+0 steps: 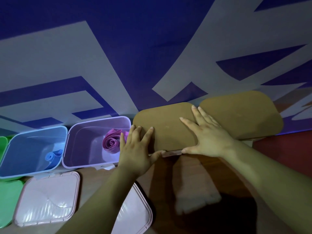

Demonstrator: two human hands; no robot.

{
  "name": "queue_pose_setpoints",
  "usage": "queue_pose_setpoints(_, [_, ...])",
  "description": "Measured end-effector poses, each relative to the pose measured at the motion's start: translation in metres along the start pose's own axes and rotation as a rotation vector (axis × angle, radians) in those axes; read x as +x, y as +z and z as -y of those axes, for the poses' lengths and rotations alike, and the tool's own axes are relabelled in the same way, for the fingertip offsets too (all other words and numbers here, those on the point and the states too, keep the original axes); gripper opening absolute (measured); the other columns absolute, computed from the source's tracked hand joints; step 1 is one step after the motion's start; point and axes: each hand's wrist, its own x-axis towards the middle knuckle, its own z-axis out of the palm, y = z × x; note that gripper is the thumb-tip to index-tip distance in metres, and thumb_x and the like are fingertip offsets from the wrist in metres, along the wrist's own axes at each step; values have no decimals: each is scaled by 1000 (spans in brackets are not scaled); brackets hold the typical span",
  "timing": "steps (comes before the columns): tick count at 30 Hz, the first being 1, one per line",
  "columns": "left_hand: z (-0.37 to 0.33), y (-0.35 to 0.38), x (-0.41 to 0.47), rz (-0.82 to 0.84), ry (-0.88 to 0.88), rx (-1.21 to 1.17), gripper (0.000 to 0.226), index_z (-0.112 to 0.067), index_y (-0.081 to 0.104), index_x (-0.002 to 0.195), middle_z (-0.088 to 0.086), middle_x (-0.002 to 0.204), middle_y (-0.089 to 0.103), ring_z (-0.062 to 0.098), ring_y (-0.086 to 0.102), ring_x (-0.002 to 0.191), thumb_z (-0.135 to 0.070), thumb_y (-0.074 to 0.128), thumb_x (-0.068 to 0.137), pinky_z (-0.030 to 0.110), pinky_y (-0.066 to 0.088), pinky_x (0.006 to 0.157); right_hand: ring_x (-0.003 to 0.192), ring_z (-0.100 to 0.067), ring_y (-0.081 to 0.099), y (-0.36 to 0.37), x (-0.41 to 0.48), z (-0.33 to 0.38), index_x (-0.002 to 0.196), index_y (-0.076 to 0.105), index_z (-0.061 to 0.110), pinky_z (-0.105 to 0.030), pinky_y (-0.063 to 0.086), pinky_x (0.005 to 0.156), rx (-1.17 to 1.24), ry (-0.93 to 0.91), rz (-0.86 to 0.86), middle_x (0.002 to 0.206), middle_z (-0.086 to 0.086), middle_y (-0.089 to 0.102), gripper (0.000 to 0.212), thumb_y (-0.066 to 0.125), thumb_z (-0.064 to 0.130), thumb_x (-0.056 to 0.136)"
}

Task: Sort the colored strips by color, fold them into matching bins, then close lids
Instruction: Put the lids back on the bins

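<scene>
**Both hands flat on a brown lid**

Left hand and right hand lie palm-down on the near brown lid. Fingers straight and spread, gripping nothing. Both thumbs sit along the lid's front edge, either side of a small pink tab that shows below it. The bin under this lid is hidden.

A second brown lid sits just beside it to the right, also down flat.

To the left, the purple bin stands open, with a loosely coiled purple strip inside. Next along, the blue bin is open too, a rolled blue strip on its floor. A green bin shows only at the frame edge.

On the wooden table in front of the bins lie a pink lid, a second pink lid partly under the left forearm, and a green lid.

A blue-and-white banner fills the wall behind.
</scene>
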Motion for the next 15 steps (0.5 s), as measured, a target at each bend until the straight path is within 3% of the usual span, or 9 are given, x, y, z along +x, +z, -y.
queue_pose_setpoints(5, [8,-9,18,88,66,-29,94,-43,14,154,12,163,14,32,2,152,-92,27,75,62,9,119,149,-23,-24,1,1,0,153,-6,43,-39,-1,121,-18,-3,3,161,-6,-27,112,44,91,66])
queue_pose_setpoints(8, [12,-10,24,145,117,12,97,-43,-1,155,12,166,-1,35,-9,152,-93,22,74,60,3,120,149,-23,-26,2,1,-1,153,-9,43,-41,-3,122,-27,-2,11,161,-7,-28,102,29,93,72])
queue_pose_setpoints(11, [12,-8,24,146,129,44,97,-42,-4,155,13,166,-5,38,-11,151,-93,17,75,60,2,120,149,-24,-25,4,3,0,153,-8,42,-45,-6,123,-75,0,-18,162,-9,-24,86,12,86,82])
queue_pose_setpoints(15, [11,-8,23,164,128,59,97,-42,-6,155,12,166,-7,37,-13,151,-92,14,75,60,2,120,150,-25,-23,8,4,1,154,-8,40,-46,-6,123,-127,13,-22,163,-10,-21,83,11,83,84])
